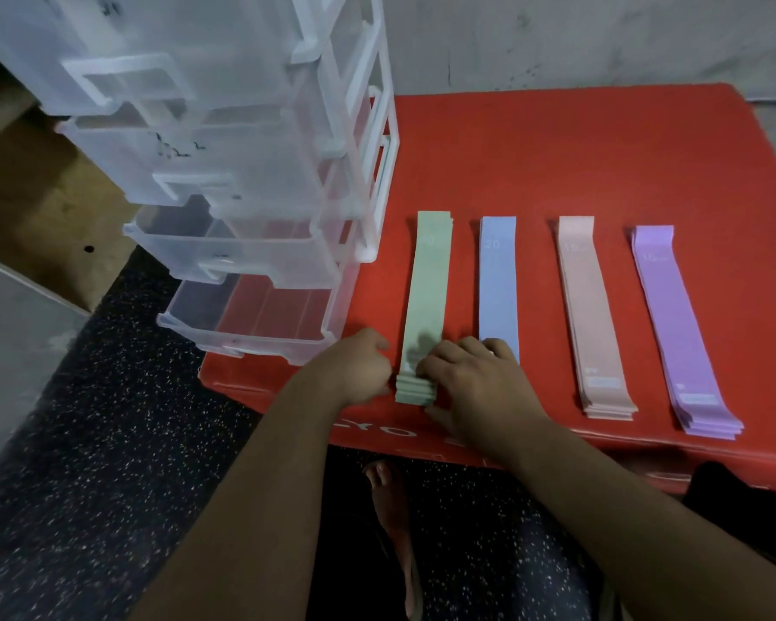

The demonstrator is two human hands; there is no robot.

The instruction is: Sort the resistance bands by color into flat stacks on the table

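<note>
Four flat stacks of resistance bands lie side by side on the red table (601, 163): green bands (426, 289), blue bands (497, 284), pink bands (590, 307) and purple bands (677, 324). Both hands are at the near end of the green stack. My left hand (355, 365) has its fingers curled against the stack's left edge and seems to pinch it. The bent fingers of my right hand (471, 378) press on top of the stack, with the thumb by its near right corner. The near end of the blue stack is hidden behind my right hand.
A clear plastic drawer unit (243, 181) stands on the table's left side, its lower drawers (261, 324) pulled out toward me. A pale wall (601, 38) runs behind the table. Dark speckled floor (86, 486) and a bare foot (390, 508) lie below the table's near edge.
</note>
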